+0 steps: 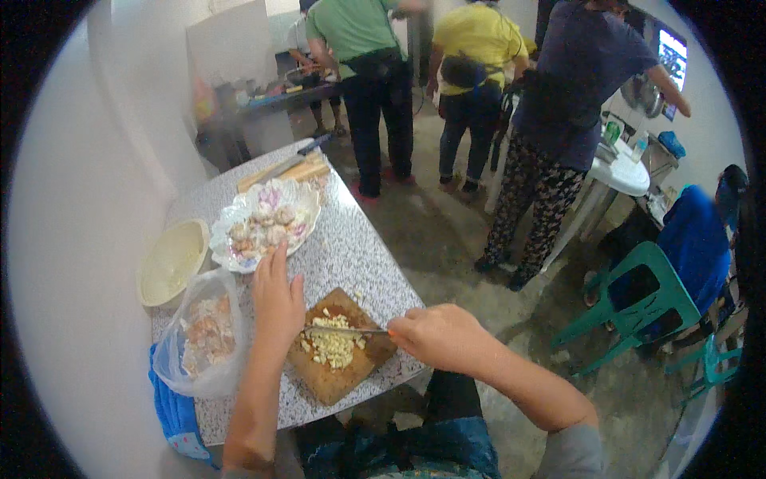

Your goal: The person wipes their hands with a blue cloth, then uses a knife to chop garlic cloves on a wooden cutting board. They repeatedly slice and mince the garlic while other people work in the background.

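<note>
My right hand (440, 336) grips the handle of a kitchen knife (353, 330), whose blade lies across a pile of chopped pale garlic (335, 350). Beneath the pile is a small wooden cutting board (328, 388), set near the table's front corner. My left hand (278, 293) reaches forward with its fingers extended, the tips at the near rim of a scalloped white plate (308, 200). On that plate lie what look like garlic bulbs (275, 233) and purplish shallots or onion pieces (269, 197). Whether my left fingers touch the plate is unclear.
A plastic bag (224, 359) of peelings and a cream bowl (173, 263) stand left on the speckled table (353, 251). A second knife (287, 164) rests on another wooden board (314, 170) at the far end. Several people stand beyond; a green plastic chair (640, 287) is at right.
</note>
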Action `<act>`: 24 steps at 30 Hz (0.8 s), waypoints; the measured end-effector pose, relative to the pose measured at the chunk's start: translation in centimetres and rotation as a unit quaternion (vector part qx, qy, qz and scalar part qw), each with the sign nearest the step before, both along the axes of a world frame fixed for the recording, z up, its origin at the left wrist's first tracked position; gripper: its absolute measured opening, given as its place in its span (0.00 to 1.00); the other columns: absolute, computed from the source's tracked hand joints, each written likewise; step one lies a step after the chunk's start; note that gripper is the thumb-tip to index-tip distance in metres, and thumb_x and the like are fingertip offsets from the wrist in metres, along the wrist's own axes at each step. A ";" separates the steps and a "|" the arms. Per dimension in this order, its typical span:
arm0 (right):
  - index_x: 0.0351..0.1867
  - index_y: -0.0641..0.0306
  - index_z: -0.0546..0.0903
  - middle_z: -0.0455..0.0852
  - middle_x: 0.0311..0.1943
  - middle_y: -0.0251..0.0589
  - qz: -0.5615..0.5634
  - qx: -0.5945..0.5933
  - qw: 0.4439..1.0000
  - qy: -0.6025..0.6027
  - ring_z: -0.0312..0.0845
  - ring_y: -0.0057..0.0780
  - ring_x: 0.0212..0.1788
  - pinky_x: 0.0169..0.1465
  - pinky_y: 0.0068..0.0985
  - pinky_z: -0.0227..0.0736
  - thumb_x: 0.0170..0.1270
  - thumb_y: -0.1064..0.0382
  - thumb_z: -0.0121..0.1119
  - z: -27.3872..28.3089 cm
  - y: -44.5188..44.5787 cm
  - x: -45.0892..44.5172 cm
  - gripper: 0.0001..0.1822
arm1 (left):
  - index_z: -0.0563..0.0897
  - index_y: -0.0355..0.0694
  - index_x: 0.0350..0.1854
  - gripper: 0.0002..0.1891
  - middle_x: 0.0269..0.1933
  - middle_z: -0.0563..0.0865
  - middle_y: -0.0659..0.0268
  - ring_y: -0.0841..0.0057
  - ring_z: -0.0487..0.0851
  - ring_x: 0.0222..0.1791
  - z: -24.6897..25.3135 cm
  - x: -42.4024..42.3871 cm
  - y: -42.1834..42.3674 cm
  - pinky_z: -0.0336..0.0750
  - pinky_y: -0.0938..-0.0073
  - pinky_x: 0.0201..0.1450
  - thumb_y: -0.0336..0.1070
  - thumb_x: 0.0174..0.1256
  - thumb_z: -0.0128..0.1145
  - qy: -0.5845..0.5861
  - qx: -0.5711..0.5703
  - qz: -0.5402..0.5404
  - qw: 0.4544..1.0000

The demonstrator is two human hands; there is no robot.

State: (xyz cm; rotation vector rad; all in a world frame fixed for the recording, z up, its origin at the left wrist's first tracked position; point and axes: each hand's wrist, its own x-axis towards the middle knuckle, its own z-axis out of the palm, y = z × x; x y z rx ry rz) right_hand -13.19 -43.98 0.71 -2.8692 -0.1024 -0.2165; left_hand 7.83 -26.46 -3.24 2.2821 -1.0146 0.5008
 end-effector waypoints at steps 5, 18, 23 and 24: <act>0.35 0.59 0.80 0.86 0.31 0.46 -0.013 0.000 1.000 0.008 0.85 0.49 0.33 0.34 0.44 0.80 0.67 0.56 0.54 -0.3 0.2 -0.5 0.10 | 0.64 0.39 0.72 0.32 0.65 0.71 0.44 0.48 0.67 0.67 -0.1 -0.6 0.0 0.60 0.51 0.70 0.33 0.65 0.57 0.029 0.018 -0.011 0.999; 0.36 0.58 0.81 0.86 0.31 0.46 -0.028 -0.002 0.999 0.025 0.85 0.48 0.34 0.37 0.44 0.80 0.67 0.55 0.55 -0.6 0.5 -1.0 0.11 | 0.63 0.43 0.73 0.33 0.65 0.71 0.45 0.48 0.66 0.68 -0.4 -1.3 -0.4 0.61 0.50 0.69 0.34 0.65 0.57 0.035 0.039 0.032 0.998; 0.34 0.59 0.81 0.86 0.29 0.47 -0.020 -0.013 1.000 0.003 0.85 0.49 0.34 0.37 0.45 0.79 0.66 0.55 0.55 0.5 0.3 -0.4 0.11 | 0.63 0.42 0.73 0.33 0.65 0.71 0.46 0.47 0.66 0.68 0.2 -0.3 -0.4 0.62 0.51 0.69 0.35 0.65 0.57 -0.007 0.014 0.048 0.999; 0.34 0.59 0.80 0.85 0.29 0.47 -0.021 -0.001 1.000 -0.008 0.85 0.49 0.34 0.37 0.45 0.79 0.66 0.55 0.55 0.6 0.0 -0.2 0.11 | 0.63 0.43 0.73 0.33 0.65 0.71 0.46 0.47 0.66 0.67 0.6 -0.1 -0.7 0.62 0.50 0.69 0.35 0.65 0.57 -0.011 0.001 0.037 0.999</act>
